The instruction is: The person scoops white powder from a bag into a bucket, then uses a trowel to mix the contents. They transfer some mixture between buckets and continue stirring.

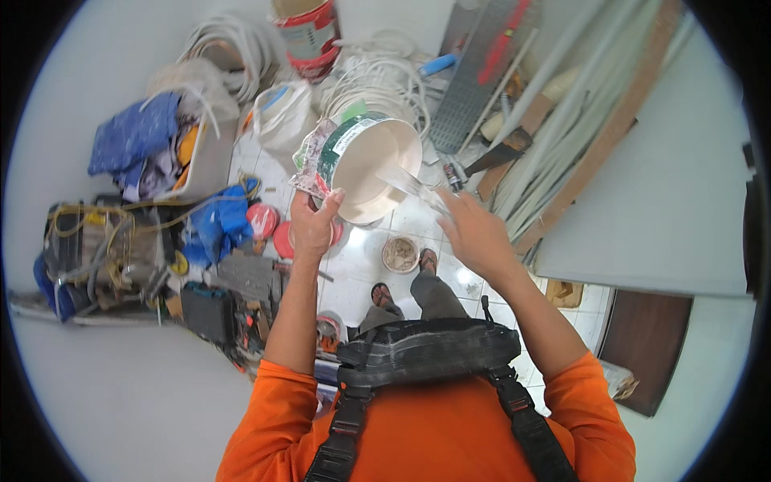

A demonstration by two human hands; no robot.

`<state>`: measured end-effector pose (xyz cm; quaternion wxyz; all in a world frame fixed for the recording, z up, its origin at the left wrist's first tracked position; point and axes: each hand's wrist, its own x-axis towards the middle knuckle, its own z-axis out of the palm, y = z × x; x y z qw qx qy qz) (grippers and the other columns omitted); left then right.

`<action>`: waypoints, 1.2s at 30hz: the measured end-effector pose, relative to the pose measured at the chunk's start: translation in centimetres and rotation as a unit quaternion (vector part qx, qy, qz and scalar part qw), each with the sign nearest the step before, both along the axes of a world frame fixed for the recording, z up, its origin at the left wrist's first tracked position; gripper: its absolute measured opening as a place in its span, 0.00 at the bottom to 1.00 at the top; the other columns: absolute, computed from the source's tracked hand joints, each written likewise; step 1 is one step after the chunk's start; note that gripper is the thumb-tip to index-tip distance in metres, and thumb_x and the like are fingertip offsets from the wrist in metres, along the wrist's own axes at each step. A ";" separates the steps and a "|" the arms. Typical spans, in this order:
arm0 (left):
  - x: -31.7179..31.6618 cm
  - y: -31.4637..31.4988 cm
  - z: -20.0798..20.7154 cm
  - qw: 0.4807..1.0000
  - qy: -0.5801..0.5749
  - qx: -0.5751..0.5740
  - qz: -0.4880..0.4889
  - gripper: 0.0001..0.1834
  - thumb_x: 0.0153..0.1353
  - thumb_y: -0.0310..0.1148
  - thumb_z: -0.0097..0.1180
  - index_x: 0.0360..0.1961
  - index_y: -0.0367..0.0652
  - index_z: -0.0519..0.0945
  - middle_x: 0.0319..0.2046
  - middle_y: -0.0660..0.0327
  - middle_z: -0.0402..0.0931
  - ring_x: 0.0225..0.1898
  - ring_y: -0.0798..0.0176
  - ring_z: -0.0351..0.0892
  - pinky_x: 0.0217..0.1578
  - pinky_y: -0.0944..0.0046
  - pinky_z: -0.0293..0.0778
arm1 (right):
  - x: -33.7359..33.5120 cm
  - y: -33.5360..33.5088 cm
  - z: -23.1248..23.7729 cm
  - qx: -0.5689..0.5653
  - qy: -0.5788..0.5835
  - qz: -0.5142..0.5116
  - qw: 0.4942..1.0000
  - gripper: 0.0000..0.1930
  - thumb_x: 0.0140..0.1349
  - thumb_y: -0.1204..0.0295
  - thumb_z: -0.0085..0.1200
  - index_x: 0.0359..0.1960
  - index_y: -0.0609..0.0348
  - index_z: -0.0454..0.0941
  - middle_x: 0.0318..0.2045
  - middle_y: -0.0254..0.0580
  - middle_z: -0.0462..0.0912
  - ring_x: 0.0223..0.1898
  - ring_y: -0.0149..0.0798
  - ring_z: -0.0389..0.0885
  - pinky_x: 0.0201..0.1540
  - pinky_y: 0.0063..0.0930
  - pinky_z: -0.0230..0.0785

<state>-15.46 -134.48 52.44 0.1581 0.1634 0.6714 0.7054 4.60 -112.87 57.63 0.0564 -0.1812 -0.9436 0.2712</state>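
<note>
My left hand (313, 222) is closed at the near left of a white bucket (359, 185) with a green band, its thumb by the rim. The bucket is tilted so that its pale inside shows. A stained, crumpled-looking piece (312, 163) lies between that hand and the bucket's outer wall; I cannot tell what it is. My right hand (474, 233) is closed around a pale, flat-ended tool (411, 187), smeared by motion. The tool's far end reaches over the rim into the bucket. Its handle is mostly hidden by my fingers.
A small tub (401, 254) of greyish-brown stuff stands on the tiles by my feet. Coiled white tubing (377, 84) and a red bucket (307, 40) sit at the back. Long pipes (554, 153) lean at right. Tools, bags and a blue tarp (218, 221) crowd the left.
</note>
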 end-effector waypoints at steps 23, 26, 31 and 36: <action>12.5 16.9 12.1 0.938 0.094 0.235 -0.235 0.35 0.54 0.24 0.68 0.64 0.32 0.69 0.58 0.54 0.77 0.57 0.59 0.79 0.59 0.58 0.74 | 19.2 3.9 10.3 -0.081 0.244 -0.264 0.930 0.24 0.69 0.68 0.56 0.67 0.54 0.73 0.58 0.58 0.80 0.57 0.59 0.80 0.61 0.44 0.71; 18.4 19.9 13.0 0.934 0.159 0.180 -0.265 0.34 0.54 0.20 0.67 0.63 0.33 0.70 0.58 0.54 0.77 0.57 0.60 0.78 0.59 0.59 0.73 | 24.6 5.3 7.3 0.007 0.223 -0.233 0.947 0.26 0.69 0.69 0.55 0.69 0.51 0.71 0.49 0.55 0.81 0.48 0.58 0.82 0.50 0.46 0.74; 28.6 25.7 13.7 0.920 0.139 0.228 -0.287 0.34 0.55 0.19 0.65 0.64 0.34 0.69 0.57 0.54 0.77 0.55 0.59 0.79 0.58 0.59 0.74 | 33.6 7.1 8.3 0.052 0.182 -0.293 0.937 0.27 0.68 0.67 0.56 0.70 0.46 0.71 0.46 0.50 0.83 0.43 0.56 0.84 0.45 0.44 0.78; 36.2 30.6 12.8 0.918 0.025 0.264 -0.294 0.32 0.56 0.17 0.65 0.63 0.33 0.71 0.56 0.56 0.77 0.52 0.63 0.79 0.55 0.64 0.74 | 44.0 8.1 8.4 0.118 0.240 -0.298 0.916 0.25 0.66 0.69 0.57 0.66 0.47 0.76 0.42 0.45 0.83 0.41 0.51 0.85 0.41 0.44 0.79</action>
